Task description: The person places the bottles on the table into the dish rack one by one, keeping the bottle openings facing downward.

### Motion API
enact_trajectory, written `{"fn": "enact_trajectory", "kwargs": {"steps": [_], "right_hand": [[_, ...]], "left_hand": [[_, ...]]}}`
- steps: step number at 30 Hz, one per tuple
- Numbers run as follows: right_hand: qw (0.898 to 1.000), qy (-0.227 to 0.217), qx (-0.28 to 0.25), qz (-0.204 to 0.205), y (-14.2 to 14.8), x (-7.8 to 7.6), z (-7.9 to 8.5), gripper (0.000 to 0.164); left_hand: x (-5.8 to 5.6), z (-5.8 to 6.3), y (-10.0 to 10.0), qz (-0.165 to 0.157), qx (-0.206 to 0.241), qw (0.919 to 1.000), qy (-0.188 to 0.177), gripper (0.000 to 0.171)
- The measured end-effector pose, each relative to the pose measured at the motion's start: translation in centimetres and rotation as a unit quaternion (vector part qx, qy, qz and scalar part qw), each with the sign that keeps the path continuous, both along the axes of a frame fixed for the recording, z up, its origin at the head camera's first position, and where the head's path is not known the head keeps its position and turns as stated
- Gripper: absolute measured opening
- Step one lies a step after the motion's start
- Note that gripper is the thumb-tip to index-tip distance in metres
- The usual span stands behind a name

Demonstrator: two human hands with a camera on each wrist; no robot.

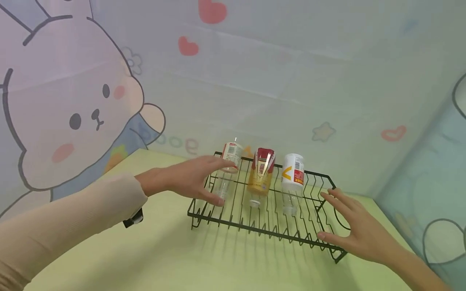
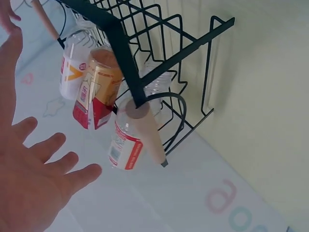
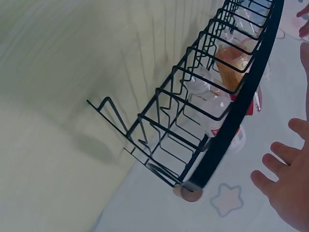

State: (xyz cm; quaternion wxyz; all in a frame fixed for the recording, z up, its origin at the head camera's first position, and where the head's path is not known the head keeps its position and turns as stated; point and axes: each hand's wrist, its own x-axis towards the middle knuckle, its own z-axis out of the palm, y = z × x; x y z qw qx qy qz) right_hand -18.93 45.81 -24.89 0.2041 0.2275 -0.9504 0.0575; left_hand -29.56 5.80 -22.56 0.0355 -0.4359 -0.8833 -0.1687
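A black wire rack (image 1: 240, 225) carries three bottles, their narrow ends toward the near side. At the left is a clear bottle (image 1: 231, 151) with a white and red label, partly behind my left hand (image 1: 193, 178). That hand has its fingers extended and thumb spread, with nothing gripped. In the middle lies an amber bottle (image 1: 260, 178) with a red label; on its right, a bottle with a white wrap (image 1: 293, 171) and a yellow mark. Beside the rack's right end, my right hand (image 1: 358, 230) spreads its fingers and holds nothing.
The rack stands on a pale green table (image 1: 145, 250) close to a printed cloth backdrop (image 1: 255, 81) with a cartoon bunny. Round wooden handles show at the rack's ends, one (image 2: 150, 137) in the left wrist view, another (image 3: 190, 194) in the right. A black device (image 1: 134, 218) sits under the left wrist.
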Motion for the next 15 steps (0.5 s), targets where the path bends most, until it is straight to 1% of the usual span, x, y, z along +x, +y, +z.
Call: {"fn": "enact_trajectory", "kwargs": {"steps": [4, 7, 10, 15], "right_hand": [[0.999, -0.033, 0.03, 0.006, -0.9, 0.0, 0.7, 0.089], [0.997, -0.051, 0.047, 0.018, -1.7, -0.2, 1.4, 0.092], [0.996, -0.061, 0.063, 0.023, -2.6, -0.5, 2.1, 0.094], [0.994, -0.073, 0.078, 0.02, -3.6, -0.7, 2.5, 0.094]], "left_hand": [[1.0, 0.9, -0.3, -0.012, -0.051, 0.9982, -0.031, 0.101], [1.4, 1.8, -0.5, -0.011, -0.088, 0.9951, -0.043, 0.107], [1.8, 2.5, -0.6, -0.012, -0.107, 0.993, -0.047, 0.109], [2.2, 3.0, -0.7, -0.016, -0.121, 0.9916, -0.044, 0.11]]}}
